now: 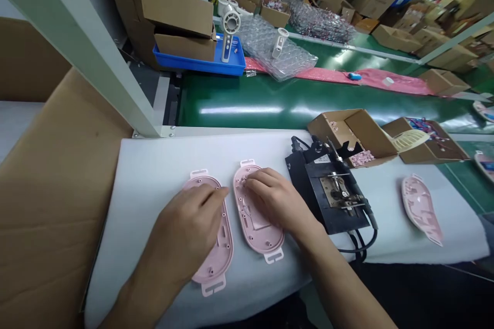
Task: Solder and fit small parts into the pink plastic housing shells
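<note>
Two pink plastic shell halves lie side by side on the white work surface, hollow side up. My left hand (191, 231) is above the left shell (222, 262), thumb and fingers pinched together; anything between them is hidden. At the top of the right shell (270, 240) my right hand (276, 198) has its curled fingertips on the inside, near small posts. What those fingertips grip, if anything, is too small to make out. A pale rectangular piece (260, 221) sits inside the right shell, partly under my right hand.
Right of my hands stands a black device (328, 190) with a metal fixture and cables. Behind it are a cardboard box of small pink parts (357, 139) and a box of wires (428, 139). Another pink shell (420, 208) lies far right. A green conveyor (247, 103) runs behind.
</note>
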Tool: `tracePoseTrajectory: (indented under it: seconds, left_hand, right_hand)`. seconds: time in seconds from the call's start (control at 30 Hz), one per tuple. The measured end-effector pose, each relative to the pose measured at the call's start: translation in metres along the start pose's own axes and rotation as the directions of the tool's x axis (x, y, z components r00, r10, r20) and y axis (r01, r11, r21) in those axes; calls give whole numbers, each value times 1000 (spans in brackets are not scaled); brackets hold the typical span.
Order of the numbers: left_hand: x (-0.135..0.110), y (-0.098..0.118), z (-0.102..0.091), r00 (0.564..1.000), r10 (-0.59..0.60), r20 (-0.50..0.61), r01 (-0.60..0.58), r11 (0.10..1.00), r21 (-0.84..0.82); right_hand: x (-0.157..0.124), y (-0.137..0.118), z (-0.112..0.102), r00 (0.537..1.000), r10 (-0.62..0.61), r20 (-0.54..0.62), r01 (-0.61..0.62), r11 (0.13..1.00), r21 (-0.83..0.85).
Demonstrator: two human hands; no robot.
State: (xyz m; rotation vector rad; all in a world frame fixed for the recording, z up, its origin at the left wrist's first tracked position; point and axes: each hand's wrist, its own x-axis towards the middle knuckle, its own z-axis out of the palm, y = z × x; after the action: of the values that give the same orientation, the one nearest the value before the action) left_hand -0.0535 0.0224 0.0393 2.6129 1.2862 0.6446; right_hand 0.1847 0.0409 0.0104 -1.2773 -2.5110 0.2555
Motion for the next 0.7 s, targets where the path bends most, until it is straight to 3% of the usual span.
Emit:
tracePoseTrajectory:
  seconds: [0.13, 0.23, 0.33, 0.53, 0.7]
  left_hand:
    - [32, 16, 7, 947, -59, 315, 34, 996, 85]
    - [44, 21, 15, 910, -90, 405, 21, 985, 171]
    - [45, 20, 22, 897, -90, 432, -2, 978, 208]
    - [39, 16, 32, 940, -48, 338, -19, 981, 193]
    - [37, 14, 36, 943, -23, 333, -41, 982, 184]
  right_hand:
    - [-5, 2, 3, 999, 2, -34, -1, 999, 43]
    - [-7, 3, 5, 999, 28, -33, -26, 998, 65]
    - [-7, 4, 7, 997, 76, -19, -75, 994, 85]
    - [-6, 0, 8, 990, 135, -38, -132, 989, 72]
    - [-3, -3, -4, 982, 189, 10, -190, 980, 68]
